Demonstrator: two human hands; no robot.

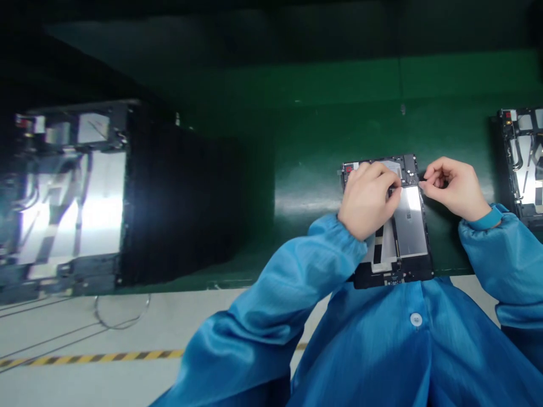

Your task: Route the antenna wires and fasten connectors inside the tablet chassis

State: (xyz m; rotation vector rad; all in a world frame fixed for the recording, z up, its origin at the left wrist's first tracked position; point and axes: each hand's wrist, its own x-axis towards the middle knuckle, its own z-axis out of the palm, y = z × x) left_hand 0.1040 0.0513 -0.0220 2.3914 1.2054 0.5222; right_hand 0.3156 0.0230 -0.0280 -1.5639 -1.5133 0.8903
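Observation:
An opened tablet-like device [411, 226] lies in front of me, its bare metal plate, dark frame and ribbon cables showing. Across its upper left part rests my left hand [369, 198], thumb and index finger closed together near the middle of the upper section. What those fingertips hold, if anything, is hidden. My right hand [456, 185] is just off the device's upper right edge, with thumb and fingertips pinched. Something too small to name may be between them. A blue band circles the right wrist, and both sleeves are blue.
Green work surface [305, 181] spreads under the device. To the left stands a tall dark stack topped by a similar opened device [102, 198], blurred. Another opened device [526, 164] sits at the right edge. Below is a pale floor with a yellow-black stripe [127, 356].

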